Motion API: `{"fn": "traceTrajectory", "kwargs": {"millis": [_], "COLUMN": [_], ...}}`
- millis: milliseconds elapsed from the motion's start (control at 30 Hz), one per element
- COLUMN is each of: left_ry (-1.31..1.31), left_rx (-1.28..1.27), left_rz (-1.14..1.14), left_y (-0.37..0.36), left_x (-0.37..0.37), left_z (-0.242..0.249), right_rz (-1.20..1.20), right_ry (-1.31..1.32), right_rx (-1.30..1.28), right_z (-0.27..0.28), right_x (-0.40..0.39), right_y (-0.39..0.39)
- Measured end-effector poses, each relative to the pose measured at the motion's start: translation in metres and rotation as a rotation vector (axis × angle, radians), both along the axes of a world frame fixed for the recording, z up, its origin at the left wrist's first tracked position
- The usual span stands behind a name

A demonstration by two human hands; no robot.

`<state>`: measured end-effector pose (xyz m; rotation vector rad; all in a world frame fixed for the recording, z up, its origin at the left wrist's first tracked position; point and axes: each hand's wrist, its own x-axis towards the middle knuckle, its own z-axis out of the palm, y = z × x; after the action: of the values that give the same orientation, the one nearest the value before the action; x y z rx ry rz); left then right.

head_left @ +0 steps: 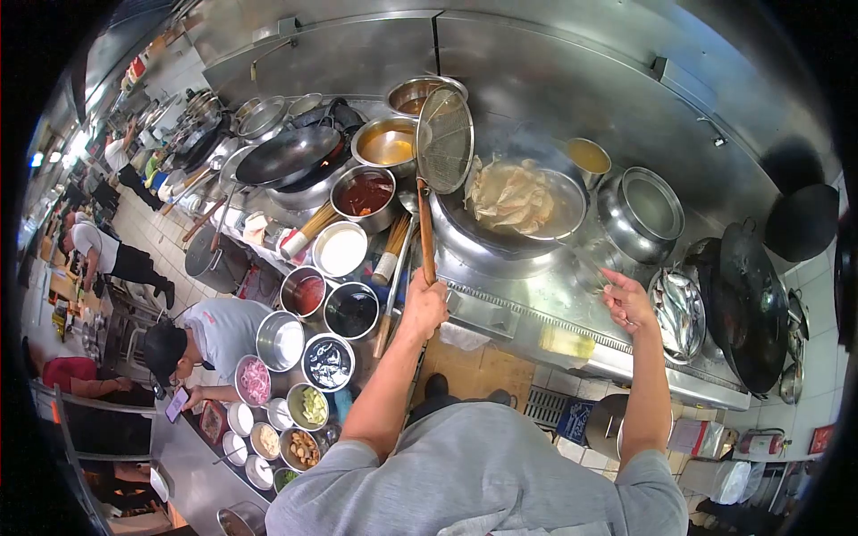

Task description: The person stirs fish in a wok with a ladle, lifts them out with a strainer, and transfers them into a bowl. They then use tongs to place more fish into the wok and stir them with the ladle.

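My left hand [424,308] is wrapped round the wooden handle of a wire-mesh skimmer [445,138]. Its round mesh head is raised, tilted, at the left of a steaming wok [458,214]. Pale, limp pieces that look like fish [511,198] lie heaped in a round metal strainer [572,201] over that wok. My right hand [628,300] is closed at the lower right of the wok, its fingers on a thin metal handle that runs toward the strainer. Just beyond this hand, a bowl of whole silvery fish [679,313] sits on the counter.
Pots of red sauce [365,192] and yellow liquid [386,143] stand left of the wok. A lidded steel pot [640,214] and large black woks [751,308] are at the right. Ingredient bowls [253,380] crowd the lower left. A person [210,344] holding a phone leans beside them.
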<state>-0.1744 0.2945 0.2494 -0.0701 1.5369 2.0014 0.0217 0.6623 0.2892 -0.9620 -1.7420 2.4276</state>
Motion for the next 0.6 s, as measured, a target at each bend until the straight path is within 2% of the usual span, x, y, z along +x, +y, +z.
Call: {"fn": "traceTrajectory", "kwargs": {"millis": [233, 467, 600], "left_ry": [-0.134, -0.391, -0.56], "left_rx": [0.095, 0.446, 0.693], "left_rz": [-0.018, -0.152, -0.294], "left_y": [-0.004, 0.003, 0.018], "left_x": [0.004, 0.004, 0.012], "left_z": [0.003, -0.017, -0.026], "right_rz": [-0.052, -0.015, 0.074], "right_ry": [0.037, 0.064, -0.005], "right_rx": [0.074, 0.263, 0.529], "right_z": [0.021, 0.053, 0.072], "right_x": [0.007, -0.013, -0.044], "right_y": [-0.009, -0.026, -0.037]}}
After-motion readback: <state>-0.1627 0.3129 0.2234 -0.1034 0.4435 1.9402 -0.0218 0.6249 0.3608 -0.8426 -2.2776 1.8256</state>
